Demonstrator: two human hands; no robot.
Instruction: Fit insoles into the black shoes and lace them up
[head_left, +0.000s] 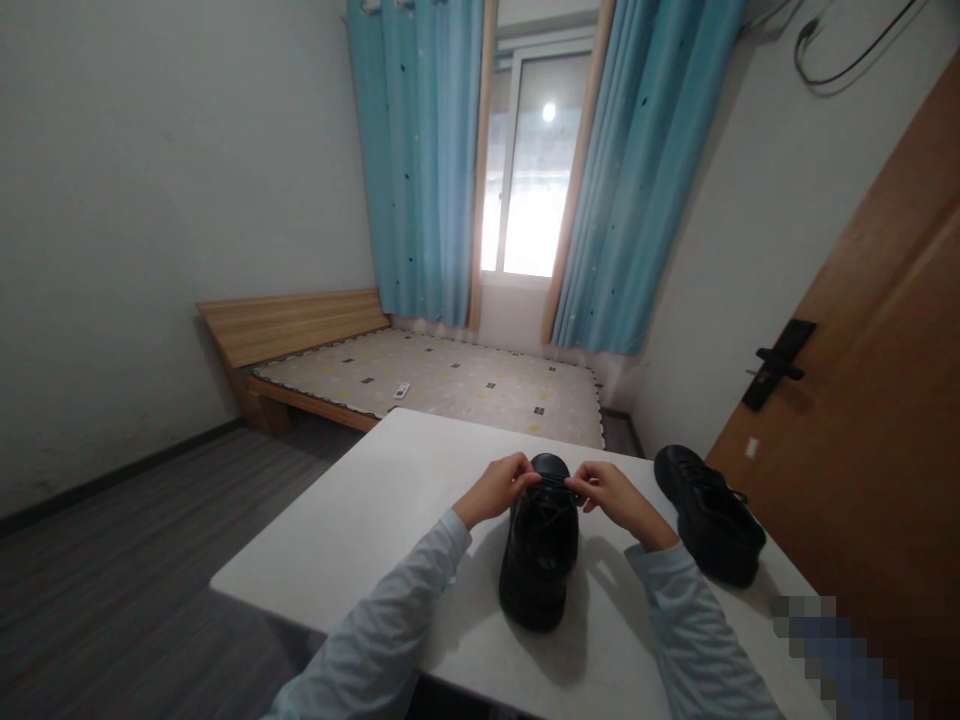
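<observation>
Both hands, L & R, grip pinching laces on mid-table shoe; 2nd shoe near R edge.

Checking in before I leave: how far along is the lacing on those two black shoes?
Done: I can't tell; the second shoe lies apart at the table's right, its laces unclear. In hand: left hand and right hand pinch laces over the middle shoe. Left: no finished bow shows.
</observation>
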